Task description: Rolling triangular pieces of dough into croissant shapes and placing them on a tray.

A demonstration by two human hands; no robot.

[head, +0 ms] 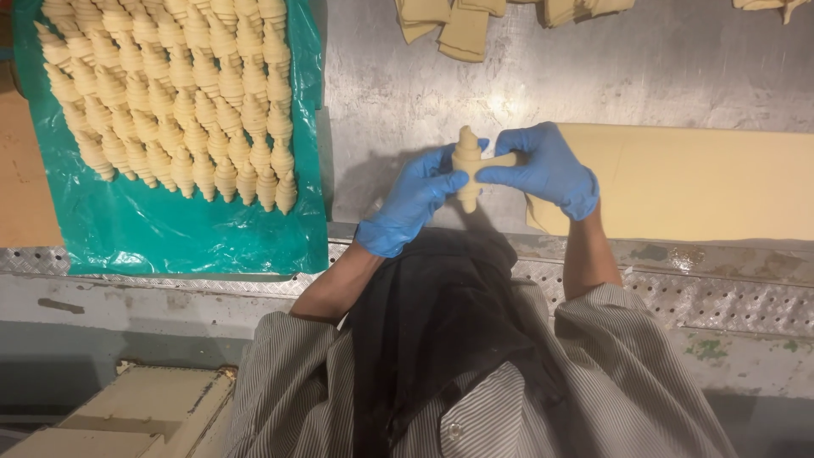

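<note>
Both my hands wear blue gloves and hold one rolled croissant of raw dough (466, 158) upright above the steel table (407, 93). My left hand (413, 202) grips its lower left side. My right hand (547, 170) pinches its right side, where a flap of dough sticks out. To the right lies a flat sheet of dough (704, 182), scored with cut lines, touching my right wrist.
On the left, a green plastic sheet (161, 225) carries several rows of shaped croissants (170, 93). Cut dough triangles (462, 25) lie along the table's far edge. A perforated metal rim (721, 301) runs along the near edge. A cream box (144, 411) sits lower left.
</note>
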